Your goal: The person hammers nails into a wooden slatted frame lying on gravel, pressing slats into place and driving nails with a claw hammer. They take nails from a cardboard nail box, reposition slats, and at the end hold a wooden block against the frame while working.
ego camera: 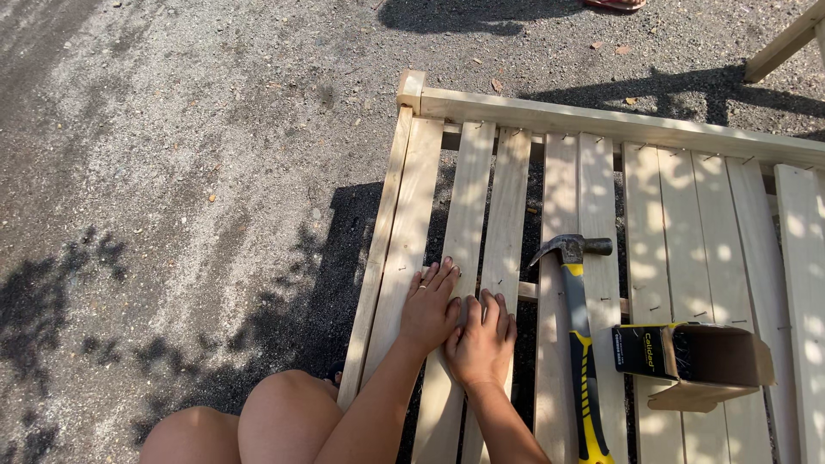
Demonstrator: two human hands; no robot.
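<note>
Both hands flat on the wooden slat frame (601, 129), which lies on gravel ground (172, 172). Left hand (428, 308) is spread wide, palm down, across the 2nd and 3rd slats from the frame's left edge, holding nothing. Right hand (481, 342) sits just beside it, touching, fingers together on the slat (505, 198) next over — also holding nothing, just pressing. Can't tell if a nail sits under the fingertips.

Claw hammer (581, 344), yellow/black grip, lies lengthwise on a slat to the right of the hands, head pointing to the far rail, near but not touched. An open cardboard box (696, 361) rests on its side further right, toward the near edge; contents not visible.

Risks, as I judge it: slats look loose w/ uneven gaps — pressing could shift one sideways & pinch a finger between boards. Small nail heads stick up along the far rail, could snag skin. Box mouth lies sideways, so a bump could spill whatever's inside thru the gaps.
</note>
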